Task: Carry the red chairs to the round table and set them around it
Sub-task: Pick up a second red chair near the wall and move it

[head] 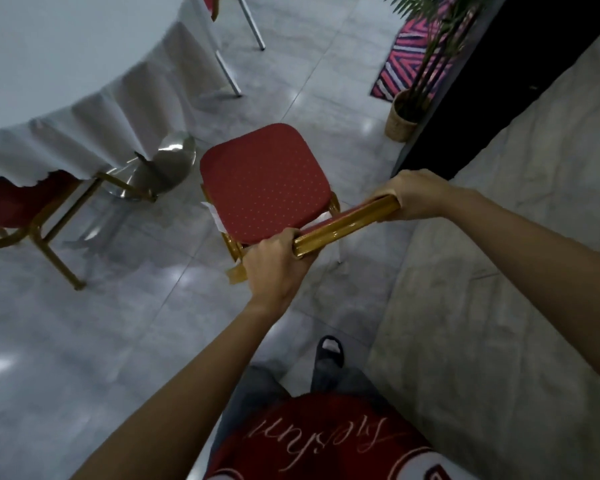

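Head view: I gripped the gold metal top rail (345,225) of a red padded chair with gold frame (265,183); my left hand (278,263) clenched one end of the rail, my right hand (413,195) the other; the chair stood near the round table draped in white cloth (84,81), not yet tucked in. Progress, as I judged it: a second red chair (11,206) already sat partly under the cloth; a third (210,3) showed only at the top edge. Count: three red chairs visible, one table; chairs still to fetch I could not tell.

Glossy gold metal chair frame (343,227), dotted red cloth seat (264,181)
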Tool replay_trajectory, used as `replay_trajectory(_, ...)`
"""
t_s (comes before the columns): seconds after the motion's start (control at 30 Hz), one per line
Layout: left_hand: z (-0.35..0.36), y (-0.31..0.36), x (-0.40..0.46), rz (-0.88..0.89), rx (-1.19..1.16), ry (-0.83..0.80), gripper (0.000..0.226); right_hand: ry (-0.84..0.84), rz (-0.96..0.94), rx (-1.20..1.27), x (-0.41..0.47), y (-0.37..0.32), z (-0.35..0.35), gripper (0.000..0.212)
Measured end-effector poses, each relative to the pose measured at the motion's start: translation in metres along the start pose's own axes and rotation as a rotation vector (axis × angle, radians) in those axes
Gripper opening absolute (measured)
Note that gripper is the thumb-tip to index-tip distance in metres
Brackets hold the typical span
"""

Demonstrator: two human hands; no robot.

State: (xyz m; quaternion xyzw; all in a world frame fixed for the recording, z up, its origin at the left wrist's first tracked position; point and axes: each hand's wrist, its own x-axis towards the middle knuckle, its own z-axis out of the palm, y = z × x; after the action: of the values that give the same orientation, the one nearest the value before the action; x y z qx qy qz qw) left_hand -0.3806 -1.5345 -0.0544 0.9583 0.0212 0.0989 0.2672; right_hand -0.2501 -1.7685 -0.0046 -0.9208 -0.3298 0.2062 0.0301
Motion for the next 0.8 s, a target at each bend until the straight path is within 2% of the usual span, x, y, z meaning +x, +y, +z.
replay_trajectory(0.1, 0.018, 0.050, 0.000, -0.077, 0.004, -0.013, 0.029, -0.055, 0.074, -0.009, -0.009, 0.034, -0.015, 0.028)
replay_trajectory(0.17, 0.030, 0.078, 0.002, -0.109, -0.039, -0.077, 0.028, -0.066, 0.114, -0.031, -0.012, 0.056, -0.022, 0.029)
replay_trajectory(0.27, 0.049, 0.108, 0.008, -0.056, -0.167, -0.190, 0.037, -0.014, 0.187, -0.033, -0.015, 0.096, -0.022, 0.027)
replay_trajectory(0.37, 0.063, 0.130, 0.024, 0.028, -0.317, -0.437, 0.061, 0.106, 0.295, 0.011, -0.020, 0.124, -0.015, 0.026)
replay_trajectory(0.43, 0.067, 0.138, 0.033, 0.043, -0.386, -0.572, 0.069, 0.235, 0.403, 0.114, -0.024, 0.129, -0.007, 0.039)
replay_trajectory(0.5, 0.072, 0.140, 0.035, 0.062, -0.413, -0.601, 0.068, 0.407, 0.615, 0.401, -0.031, 0.123, 0.003, 0.054)
replay_trajectory(0.6, 0.075, 0.128, 0.031, 0.116, -0.411, -0.537, 0.067, 0.649, 0.874, 0.977, -0.036, 0.114, 0.027, 0.042)
replay_trajectory(0.7, 0.077, 0.112, 0.026, 0.117, -0.361, -0.490, 0.070, 0.809, 0.913, 1.433, -0.033, 0.092, 0.025, 0.025)
replay_trajectory(0.8, 0.078, 0.110, 0.020, -0.028, -0.400, -0.423, 0.068, 0.959, 0.907, 1.671, -0.024, 0.080, 0.022, 0.035)
